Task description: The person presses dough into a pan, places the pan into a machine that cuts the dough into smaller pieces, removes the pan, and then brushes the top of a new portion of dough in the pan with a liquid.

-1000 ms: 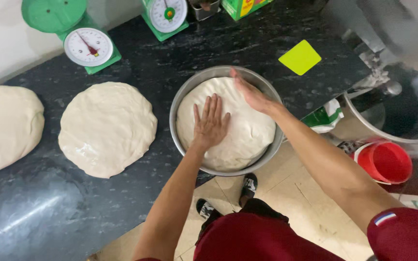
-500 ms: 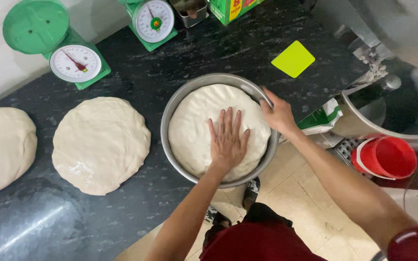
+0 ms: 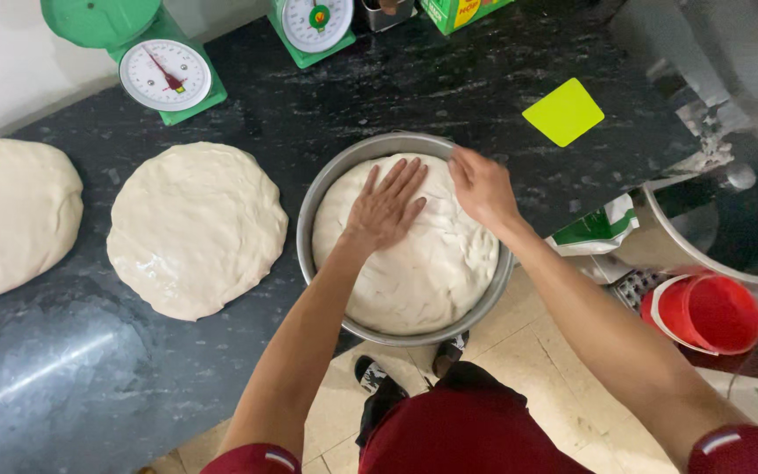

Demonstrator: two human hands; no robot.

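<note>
Now | right hand (image 3: 482, 187) moved from pan (image 3: 326, 184) rim onto dough (image 3: 423, 272)

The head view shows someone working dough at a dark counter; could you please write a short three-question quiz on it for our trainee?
1. True or false: both hands rest on the dough in the metal pan.
2. How many flattened dough rounds lie on the counter outside the pan?
3. The yellow-green square scraper lies: A) inside the pan, B) on the counter beyond the pan, C) on a scale.

Key
1. True: left hand and right hand press the dough in the metal pan.
2. Two, on the counter.
3. B.
</note>
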